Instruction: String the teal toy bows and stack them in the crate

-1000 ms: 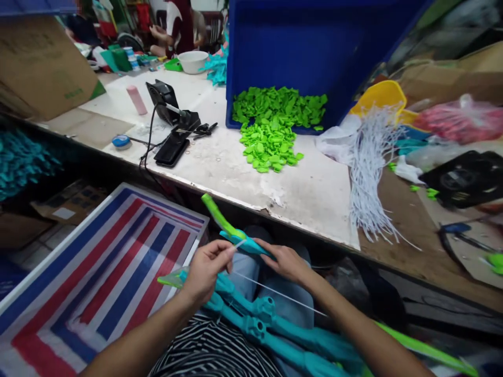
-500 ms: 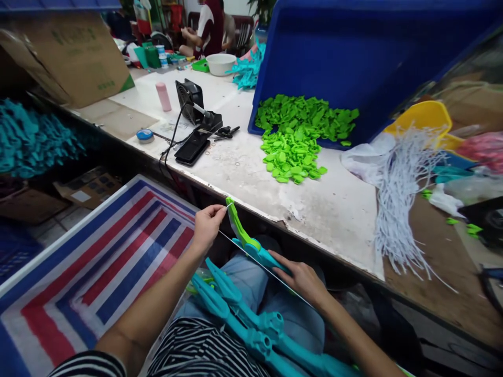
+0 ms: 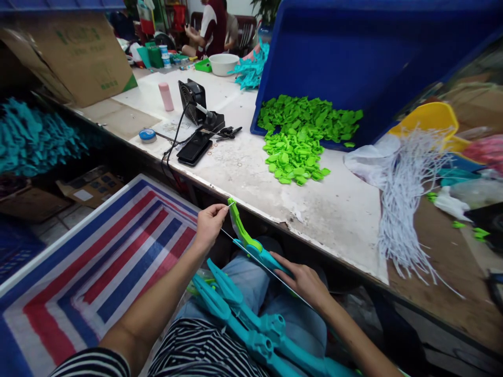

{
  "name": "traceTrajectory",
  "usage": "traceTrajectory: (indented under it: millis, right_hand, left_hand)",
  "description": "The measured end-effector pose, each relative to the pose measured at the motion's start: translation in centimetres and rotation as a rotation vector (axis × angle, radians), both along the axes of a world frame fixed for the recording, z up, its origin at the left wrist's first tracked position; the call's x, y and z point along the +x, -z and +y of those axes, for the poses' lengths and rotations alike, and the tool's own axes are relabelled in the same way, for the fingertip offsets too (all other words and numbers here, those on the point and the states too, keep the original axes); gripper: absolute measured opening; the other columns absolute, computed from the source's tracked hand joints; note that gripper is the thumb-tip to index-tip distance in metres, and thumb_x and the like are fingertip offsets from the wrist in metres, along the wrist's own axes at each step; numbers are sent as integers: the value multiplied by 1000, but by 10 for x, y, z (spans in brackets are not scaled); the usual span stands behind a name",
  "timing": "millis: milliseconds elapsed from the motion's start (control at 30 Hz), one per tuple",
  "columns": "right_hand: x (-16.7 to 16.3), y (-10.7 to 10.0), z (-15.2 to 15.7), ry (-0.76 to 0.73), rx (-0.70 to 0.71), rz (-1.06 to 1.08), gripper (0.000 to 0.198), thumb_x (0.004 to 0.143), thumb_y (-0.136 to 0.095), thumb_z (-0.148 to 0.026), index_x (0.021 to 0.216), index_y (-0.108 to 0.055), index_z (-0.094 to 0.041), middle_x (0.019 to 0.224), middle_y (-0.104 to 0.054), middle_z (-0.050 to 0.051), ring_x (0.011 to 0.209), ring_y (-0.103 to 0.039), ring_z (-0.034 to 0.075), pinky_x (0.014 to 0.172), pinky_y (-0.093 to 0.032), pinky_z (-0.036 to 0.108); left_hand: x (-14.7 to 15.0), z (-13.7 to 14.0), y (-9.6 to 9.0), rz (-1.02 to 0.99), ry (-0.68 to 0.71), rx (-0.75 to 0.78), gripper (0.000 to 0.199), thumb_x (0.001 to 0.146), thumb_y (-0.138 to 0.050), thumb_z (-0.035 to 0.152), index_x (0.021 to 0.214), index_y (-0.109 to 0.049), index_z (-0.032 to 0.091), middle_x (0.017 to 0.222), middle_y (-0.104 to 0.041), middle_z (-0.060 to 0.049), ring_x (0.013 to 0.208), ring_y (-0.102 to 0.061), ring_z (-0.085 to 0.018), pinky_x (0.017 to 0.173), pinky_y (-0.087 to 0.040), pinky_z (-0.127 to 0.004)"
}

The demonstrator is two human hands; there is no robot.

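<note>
My left hand (image 3: 211, 226) pinches the end of a white cord (image 3: 251, 257) with thumb and forefinger. It is right beside the green tip (image 3: 234, 210) of a teal-and-green plastic toy bow. Lower down, my right hand (image 3: 304, 280) is wrapped around the bow's teal part (image 3: 268, 258). The cord runs from the green tip back along the bow and past my right wrist. Whether it is hooked on the tip is too small to tell. More teal plastic bow pieces (image 3: 245, 317) lie across my lap.
Ahead is a white-topped table (image 3: 251, 178) with a pile of green plastic pieces (image 3: 294, 157) spilling from a tipped blue bin (image 3: 338, 57). White cords (image 3: 404, 209) hang over its right part. A phone (image 3: 195, 148) and small fan (image 3: 192, 102) stand left. A striped-lined bin (image 3: 129, 251) sits beside my left arm.
The view has turned slightly left. Both hands keep their holds on the cord and the bow, with hardly any movement.
</note>
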State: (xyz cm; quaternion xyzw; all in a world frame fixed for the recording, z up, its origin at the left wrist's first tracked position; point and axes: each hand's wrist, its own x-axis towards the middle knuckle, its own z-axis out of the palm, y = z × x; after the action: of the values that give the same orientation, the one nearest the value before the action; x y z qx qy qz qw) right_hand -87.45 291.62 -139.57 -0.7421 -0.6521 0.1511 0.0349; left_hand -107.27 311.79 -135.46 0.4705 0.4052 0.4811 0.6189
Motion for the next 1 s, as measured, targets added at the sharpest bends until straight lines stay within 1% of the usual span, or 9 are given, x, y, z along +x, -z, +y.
traceTrajectory:
  millis: [167,333,467,567,667,767,833,900,1000]
  right_hand:
    - [0,3,0,-14,13,-8,47,95,-38,-39,142,-38,-35,106,-71,2,89,-69,21,70,-53,28]
    - [-2,11,-8,-16,110,28,44,93,-43,-38,137,-46,-36,91,-72,1,80,-68,18,71,-53,27]
    - [-8,-1,-2,-14,224,77,41,94,-40,-44,127,-58,-30,90,-69,5,81,-64,20,73,-53,31]
    - [-20,-29,36,10,454,97,41,94,-39,-45,120,-63,-25,96,-66,9,90,-61,23,79,-50,36]
    - [-37,-56,98,-69,619,209,35,94,-43,-40,117,-65,-24,94,-65,9,91,-59,22,82,-48,37]
    - [-52,-70,152,-205,602,350,26,90,-52,-35,107,-68,-23,86,-65,5,84,-59,19,78,-48,34]
    - [-58,-74,171,-264,564,399,20,88,-55,-34,91,-70,-22,78,-65,4,76,-58,17,73,-47,31]
    - [-62,-75,176,-276,550,408,21,86,-57,-36,77,-69,-20,72,-64,3,70,-57,15,69,-46,29]
    - [-67,-78,172,-243,536,408,28,84,-57,-41,69,-66,-20,67,-62,2,66,-56,14,66,-44,28]
  left_hand:
    - [3,2,2,-6,50,-8,28,63,-72,38,68,-61,14,45,-47,7,38,-37,-4,38,-24,-18]
    - [4,9,-6,-86,220,-63,47,57,-78,43,87,-54,15,45,-50,10,36,-41,-5,39,-31,-17]
    - [-4,11,-11,-75,318,-98,51,52,-81,48,81,-57,13,43,-50,8,36,-40,-5,38,-32,-18]
    - [-11,8,-10,-88,312,-97,51,51,-81,49,80,-58,14,43,-50,8,36,-40,-4,38,-31,-18]
    - [-17,3,-8,-110,320,-96,52,51,-80,50,80,-59,13,44,-50,8,37,-41,-4,39,-32,-17]
    - [-23,1,-6,-113,342,-91,50,55,-79,50,82,-59,13,45,-51,8,39,-43,-4,40,-33,-17]
    - [-25,2,-4,-113,347,-82,49,56,-78,49,83,-59,13,44,-50,8,38,-42,-4,41,-33,-17]
    - [-27,4,-3,-114,344,-79,49,57,-78,49,84,-59,13,44,-50,8,38,-42,-5,41,-34,-17]
    - [-27,7,-2,-74,354,-95,48,58,-77,49,84,-58,14,46,-50,8,38,-42,-6,41,-35,-19]
